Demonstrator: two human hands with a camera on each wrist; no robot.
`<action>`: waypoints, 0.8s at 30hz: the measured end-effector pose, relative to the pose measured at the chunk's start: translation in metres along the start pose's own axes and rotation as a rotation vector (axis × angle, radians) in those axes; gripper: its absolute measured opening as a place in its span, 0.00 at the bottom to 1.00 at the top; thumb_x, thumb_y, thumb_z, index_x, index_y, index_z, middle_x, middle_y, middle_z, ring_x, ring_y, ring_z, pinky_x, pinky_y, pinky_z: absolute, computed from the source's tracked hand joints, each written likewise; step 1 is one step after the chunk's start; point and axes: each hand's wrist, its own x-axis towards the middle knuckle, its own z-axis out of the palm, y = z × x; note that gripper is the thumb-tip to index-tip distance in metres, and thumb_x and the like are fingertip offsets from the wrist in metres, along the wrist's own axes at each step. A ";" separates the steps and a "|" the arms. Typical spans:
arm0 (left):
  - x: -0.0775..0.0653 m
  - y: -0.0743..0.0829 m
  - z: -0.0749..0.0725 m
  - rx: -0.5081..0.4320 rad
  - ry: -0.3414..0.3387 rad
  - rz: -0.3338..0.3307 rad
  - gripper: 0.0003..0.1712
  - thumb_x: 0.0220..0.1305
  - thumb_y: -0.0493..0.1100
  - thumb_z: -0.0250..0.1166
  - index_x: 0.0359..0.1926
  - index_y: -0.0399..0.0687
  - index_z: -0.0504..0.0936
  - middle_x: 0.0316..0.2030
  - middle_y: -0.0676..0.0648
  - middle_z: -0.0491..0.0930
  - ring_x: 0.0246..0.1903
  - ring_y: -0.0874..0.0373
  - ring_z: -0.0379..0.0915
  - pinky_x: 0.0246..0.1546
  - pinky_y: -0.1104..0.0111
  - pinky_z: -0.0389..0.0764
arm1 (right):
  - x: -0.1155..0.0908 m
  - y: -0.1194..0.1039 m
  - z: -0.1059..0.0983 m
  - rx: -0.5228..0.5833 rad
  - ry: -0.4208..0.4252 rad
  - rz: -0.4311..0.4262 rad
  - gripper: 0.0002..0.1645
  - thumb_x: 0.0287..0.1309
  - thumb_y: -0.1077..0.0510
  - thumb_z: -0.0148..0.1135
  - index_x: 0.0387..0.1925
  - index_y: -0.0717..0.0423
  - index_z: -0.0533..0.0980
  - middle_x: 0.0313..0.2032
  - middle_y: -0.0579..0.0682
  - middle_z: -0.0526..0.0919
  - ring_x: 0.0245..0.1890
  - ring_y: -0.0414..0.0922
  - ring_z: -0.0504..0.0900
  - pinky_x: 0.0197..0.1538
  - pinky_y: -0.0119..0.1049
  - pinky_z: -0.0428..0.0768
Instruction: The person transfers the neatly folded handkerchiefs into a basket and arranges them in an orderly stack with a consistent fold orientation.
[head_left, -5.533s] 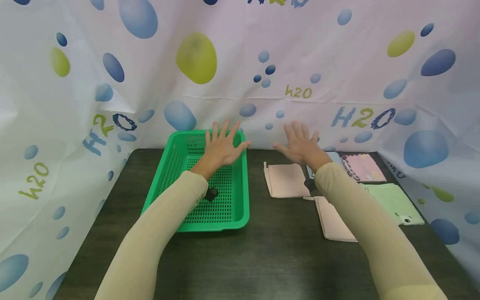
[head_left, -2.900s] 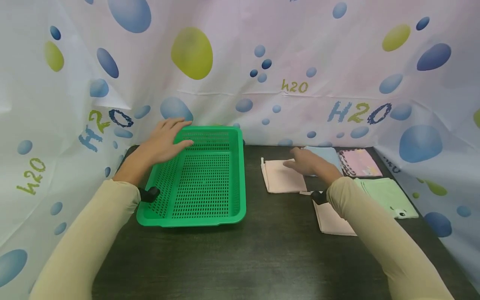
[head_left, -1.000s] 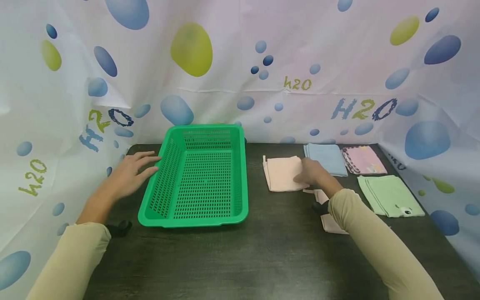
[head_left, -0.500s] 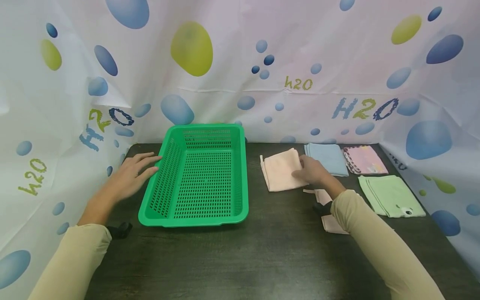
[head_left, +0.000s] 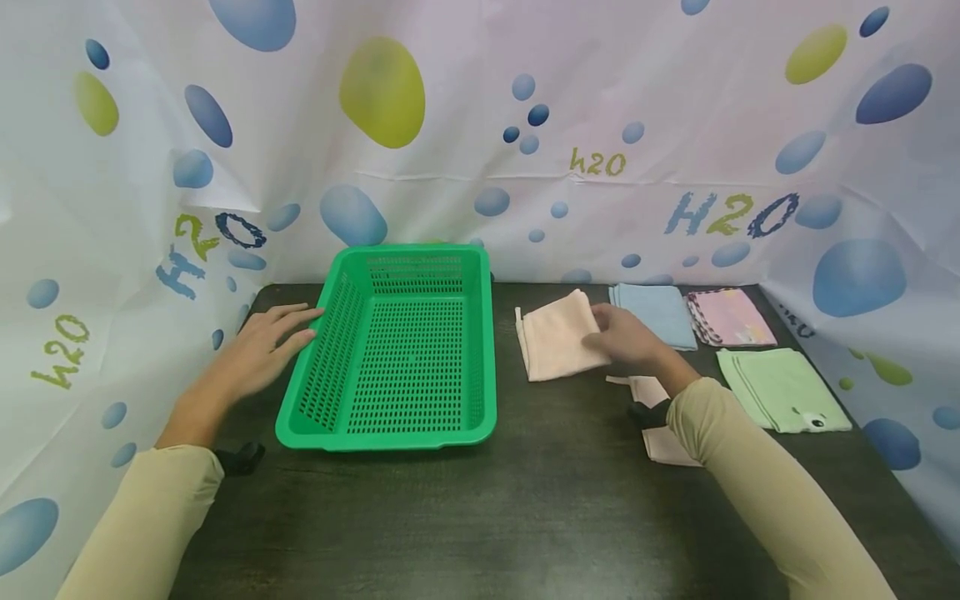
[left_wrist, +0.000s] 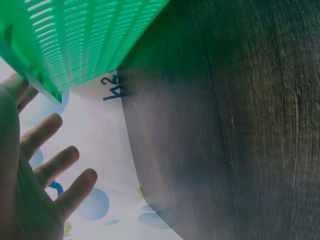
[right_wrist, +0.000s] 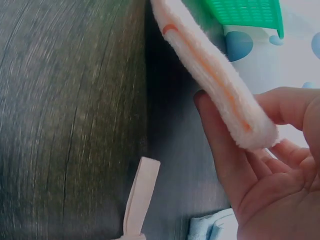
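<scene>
A folded peach towel point(head_left: 564, 337) with a hanging loop is pinched at its right edge by my right hand point(head_left: 630, 337). In the right wrist view the thumb and fingers lie on either side of the towel's folded edge point(right_wrist: 215, 75), which is tilted up off the dark table. My left hand point(head_left: 258, 350) is at the left rim of an empty green plastic basket point(head_left: 487, 367), its fingertips right at the rim. The left wrist view has the fingers point(left_wrist: 75, 192) spread and fairly straight below the basket wall point(left_wrist: 95, 35).
Behind and right of my right hand lie folded towels: a blue one point(head_left: 656, 315), a pink patterned one point(head_left: 733, 317) and a green one point(head_left: 787, 390). A second peach towel point(head_left: 667, 447) lies partly under my right wrist. A printed curtain point(head_left: 450, 100) surrounds the table point(head_left: 480, 517).
My hands came down from above the basket and table. The left went to the basket's left rim; the right took hold of the peach towel, lifted its edge and shifted it slightly left.
</scene>
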 end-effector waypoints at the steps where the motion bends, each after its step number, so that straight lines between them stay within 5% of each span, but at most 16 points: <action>1: 0.000 0.000 0.000 -0.002 0.002 0.002 0.30 0.81 0.57 0.47 0.77 0.54 0.64 0.76 0.34 0.59 0.74 0.27 0.49 0.68 0.29 0.52 | 0.000 0.000 0.000 0.012 0.001 -0.001 0.38 0.69 0.59 0.57 0.74 0.72 0.58 0.66 0.72 0.73 0.55 0.57 0.84 0.55 0.46 0.83; 13: 0.003 0.001 0.000 -0.021 -0.014 0.000 0.30 0.82 0.56 0.46 0.78 0.52 0.63 0.76 0.33 0.58 0.75 0.26 0.48 0.69 0.28 0.50 | -0.003 -0.009 -0.003 0.165 0.010 0.049 0.37 0.71 0.56 0.59 0.75 0.64 0.60 0.67 0.68 0.74 0.39 0.43 0.87 0.44 0.35 0.84; 24: 0.001 -0.002 0.005 -0.054 -0.001 0.005 0.30 0.83 0.54 0.45 0.78 0.50 0.62 0.75 0.30 0.58 0.74 0.27 0.49 0.68 0.28 0.52 | -0.001 -0.019 -0.008 0.372 0.020 0.067 0.39 0.73 0.57 0.57 0.78 0.59 0.54 0.70 0.64 0.72 0.44 0.39 0.87 0.50 0.40 0.87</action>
